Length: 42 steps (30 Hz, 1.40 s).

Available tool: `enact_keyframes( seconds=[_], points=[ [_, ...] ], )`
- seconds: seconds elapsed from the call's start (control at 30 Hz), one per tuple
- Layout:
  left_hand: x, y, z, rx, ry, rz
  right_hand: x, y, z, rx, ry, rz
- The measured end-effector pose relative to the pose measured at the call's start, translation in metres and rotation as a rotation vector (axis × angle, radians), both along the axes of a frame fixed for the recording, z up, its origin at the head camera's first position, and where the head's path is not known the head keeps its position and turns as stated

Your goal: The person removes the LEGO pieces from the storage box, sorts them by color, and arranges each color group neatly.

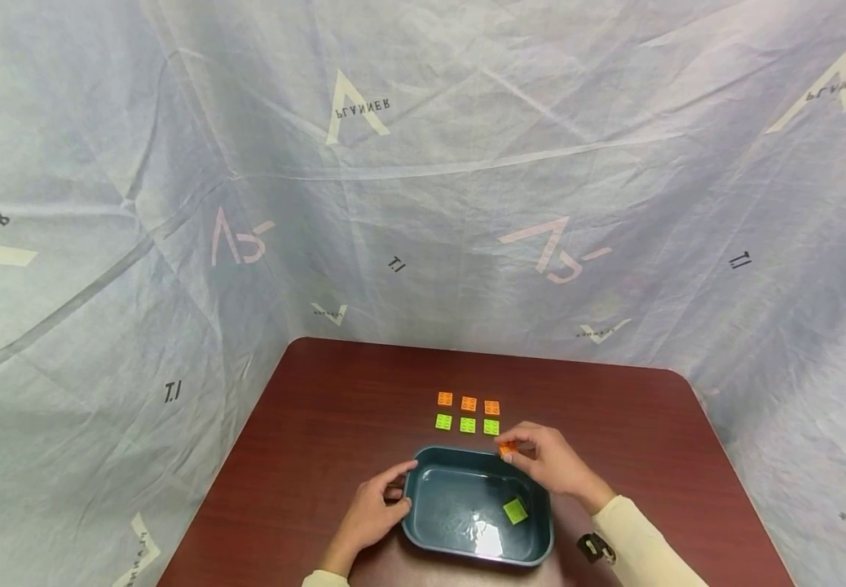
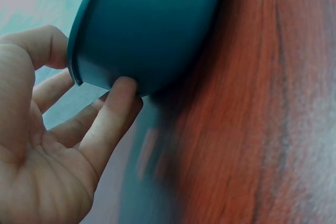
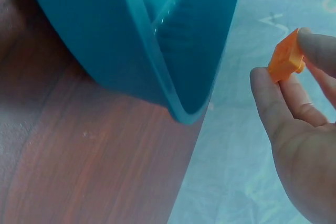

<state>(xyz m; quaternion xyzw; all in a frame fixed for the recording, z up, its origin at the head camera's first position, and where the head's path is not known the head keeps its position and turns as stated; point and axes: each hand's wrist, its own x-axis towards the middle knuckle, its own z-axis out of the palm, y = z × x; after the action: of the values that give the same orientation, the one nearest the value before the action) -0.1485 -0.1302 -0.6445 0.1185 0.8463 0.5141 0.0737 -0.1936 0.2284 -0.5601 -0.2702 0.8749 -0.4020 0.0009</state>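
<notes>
A dark teal rectangular tub point(image 1: 452, 546) with raised walls stands near the front of the table. My left hand point(image 1: 374, 509) grips its left end, with fingers at the rim and against the outer wall, as the left wrist view point(image 2: 58, 124) also shows. Over the tub's far right corner, my right hand point(image 1: 551, 461) pinches an orange building block point(image 3: 286, 56) between thumb and fingers. One green building block point(image 1: 515, 511) lies inside the tub toward the right. Beyond the tub, three orange blocks point(image 1: 469, 403) form a row behind three green blocks point(image 1: 468, 425).
The reddish-brown wooden table point(image 1: 335, 408) has rounded far corners. A pale printed sheet point(image 1: 452, 204) hangs behind it and along both sides. A dark band point(image 1: 596, 548) sits at the right wrist, beside the cream sleeve point(image 1: 643, 542).
</notes>
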Motion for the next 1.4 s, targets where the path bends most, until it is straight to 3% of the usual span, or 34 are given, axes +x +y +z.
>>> enact_keyframes(
  seconds=[0.47, 0.73, 1.07, 1.4],
  points=[
    [0.000, 0.000, 0.003, 0.011, 0.014, -0.008, -0.030, 0.010, -0.004, 0.048, -0.040, -0.174],
    [-0.002, 0.000, 0.001, -0.007, 0.009, -0.012, -0.049, 0.012, -0.007, 0.077, -0.027, -0.195],
    [-0.002, 0.000, 0.003, 0.010, 0.000, -0.012, -0.076, 0.011, -0.023, 0.122, 0.013, -0.196],
    [0.002, -0.004, 0.002, 0.038, -0.029, -0.017, -0.089, 0.010, -0.046, 0.139, -0.068, -0.253]
  ],
)
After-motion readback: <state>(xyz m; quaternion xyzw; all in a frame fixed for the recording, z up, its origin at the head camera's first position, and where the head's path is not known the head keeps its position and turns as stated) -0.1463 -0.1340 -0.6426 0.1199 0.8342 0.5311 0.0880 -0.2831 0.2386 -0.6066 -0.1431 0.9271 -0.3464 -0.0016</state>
